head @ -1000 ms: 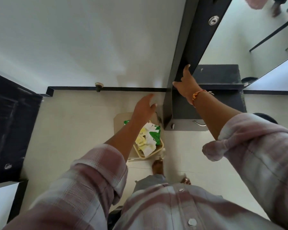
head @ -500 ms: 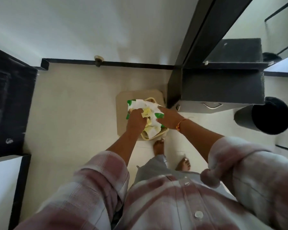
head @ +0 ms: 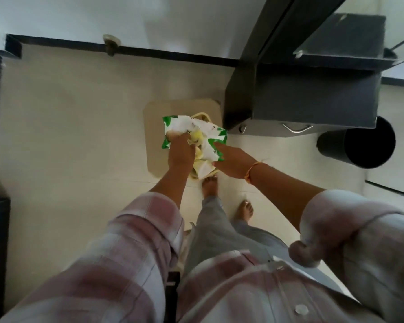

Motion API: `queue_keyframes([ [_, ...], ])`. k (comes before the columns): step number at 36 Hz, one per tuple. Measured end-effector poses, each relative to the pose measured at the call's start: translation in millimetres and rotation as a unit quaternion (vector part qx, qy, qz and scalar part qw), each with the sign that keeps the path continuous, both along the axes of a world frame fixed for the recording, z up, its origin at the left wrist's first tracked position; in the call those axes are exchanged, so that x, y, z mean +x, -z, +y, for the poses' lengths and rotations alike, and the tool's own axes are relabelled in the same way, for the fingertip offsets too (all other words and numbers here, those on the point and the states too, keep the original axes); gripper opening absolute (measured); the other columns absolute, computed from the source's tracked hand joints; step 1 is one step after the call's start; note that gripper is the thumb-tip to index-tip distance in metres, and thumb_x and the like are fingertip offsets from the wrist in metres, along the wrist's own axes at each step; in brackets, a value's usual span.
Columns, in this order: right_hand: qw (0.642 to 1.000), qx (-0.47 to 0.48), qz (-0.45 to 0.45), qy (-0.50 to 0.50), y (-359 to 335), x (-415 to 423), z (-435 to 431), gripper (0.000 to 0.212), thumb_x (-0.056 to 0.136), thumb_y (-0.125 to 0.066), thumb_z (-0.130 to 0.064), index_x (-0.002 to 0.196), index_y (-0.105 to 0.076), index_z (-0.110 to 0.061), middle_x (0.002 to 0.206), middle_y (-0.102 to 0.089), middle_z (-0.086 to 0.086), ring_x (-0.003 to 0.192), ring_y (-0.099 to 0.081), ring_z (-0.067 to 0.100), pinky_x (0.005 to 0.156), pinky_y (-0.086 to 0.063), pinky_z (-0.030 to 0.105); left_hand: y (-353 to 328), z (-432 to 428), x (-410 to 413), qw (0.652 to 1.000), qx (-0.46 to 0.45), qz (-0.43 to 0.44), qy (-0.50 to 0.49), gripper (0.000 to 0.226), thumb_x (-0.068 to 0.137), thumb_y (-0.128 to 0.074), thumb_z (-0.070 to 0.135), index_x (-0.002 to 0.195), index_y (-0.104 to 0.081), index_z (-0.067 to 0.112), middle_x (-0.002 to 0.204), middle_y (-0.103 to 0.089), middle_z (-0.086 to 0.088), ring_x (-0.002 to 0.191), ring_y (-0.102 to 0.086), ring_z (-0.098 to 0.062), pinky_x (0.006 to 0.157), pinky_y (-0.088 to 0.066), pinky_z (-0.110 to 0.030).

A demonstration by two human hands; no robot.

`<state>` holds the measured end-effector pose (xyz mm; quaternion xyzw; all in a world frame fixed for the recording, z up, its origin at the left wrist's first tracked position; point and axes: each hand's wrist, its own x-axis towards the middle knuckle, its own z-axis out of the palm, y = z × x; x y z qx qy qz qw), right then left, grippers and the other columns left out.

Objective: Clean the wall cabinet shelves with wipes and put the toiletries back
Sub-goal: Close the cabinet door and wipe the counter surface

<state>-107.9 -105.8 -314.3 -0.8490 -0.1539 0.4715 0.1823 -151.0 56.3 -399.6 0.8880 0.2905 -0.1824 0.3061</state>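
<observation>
Two hands on white-and-green plastic wipes pack (head: pixel 191 129), left hand (head: pixel 181 152) seemingly pinching it, right hand (head: pixel 232 163) beside gripping its edge

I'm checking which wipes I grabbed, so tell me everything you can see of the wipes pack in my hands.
The wipes pack is a soft, crinkled plastic pouch, white with green leaf-like corners and a yellow patch at its middle. Its print is too blurred to read. It is tilted and held above a beige mat on the floor. The left hand grips it at the yellow middle, and the right hand pinches its right edge.
</observation>
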Motion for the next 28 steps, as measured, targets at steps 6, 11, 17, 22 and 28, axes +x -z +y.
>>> queue_keyframes([
  [6,1.0,-0.021,0.0,-0.001,1.8,0.3,-8.7,0.067,0.094,-0.055,-0.032,0.151,-0.023,-0.023,0.146,-0.044,0.012,0.131,-0.045,0.03,0.105,-0.036,0.034,0.0,-0.2,-0.3,1.0,0.003,-0.021,-0.013,0.02,0.089,-0.06,0.016,0.107,-0.069,0.012,0.111,-0.064,-0.013,0.104,-0.06,-0.027,0.085,-0.048,-0.032],
  [11,1.0,-0.023,-0.009,-0.01,-4.8,4.0,-12.8,0.06,0.096,-0.052,-0.032,0.15,-0.028,-0.023,0.143,-0.047,0.013,0.128,-0.047,0.031,0.106,-0.038,0.037,-16.5,-4.7,-6.8,0.997,0.02,-0.075,-0.02,0.016,0.088,-0.062,0.013,0.102,-0.068,0.009,0.11,-0.057,-0.016,0.106,-0.053,-0.032,0.093,-0.043,-0.037],
  [17,1.0,-0.003,-0.023,-0.001,-10.4,6.5,-15.8,0.056,0.095,-0.053,-0.035,0.146,-0.035,-0.021,0.142,-0.048,0.011,0.126,-0.049,0.03,0.105,-0.039,0.037,-45.0,-8.9,-16.0,0.991,-0.025,-0.108,-0.079,0.015,0.092,-0.058,0.011,0.106,-0.062,0.006,0.11,-0.062,-0.012,0.101,-0.059,-0.027,0.08,-0.037,-0.023],
  [22,0.998,0.035,-0.02,0.037,-16.4,8.0,-20.7,0.053,0.093,-0.055,-0.036,0.141,-0.04,-0.02,0.137,-0.053,0.01,0.12,-0.053,0.029,0.1,-0.043,0.037,-68.3,-15.5,-21.0,0.988,-0.035,-0.111,-0.1,0.008,0.095,-0.054,0.014,0.101,-0.057,0.009,0.1,-0.063,-0.008,0.09,-0.06,-0.024,0.073,-0.04,-0.026],
  [28,0.991,0.089,0.005,0.097,-25.7,13.9,-31.5,0.056,0.092,-0.06,-0.036,0.142,-0.041,-0.019,0.138,-0.052,0.01,0.12,-0.054,0.028,0.101,-0.045,0.038,-97.1,-33.4,-18.0,0.987,-0.019,-0.122,-0.098,0.008,0.095,-0.057,0.016,0.1,-0.057,0.01,0.093,-0.063,-0.006,0.082,-0.058,-0.02,0.071,-0.04,-0.025],
])
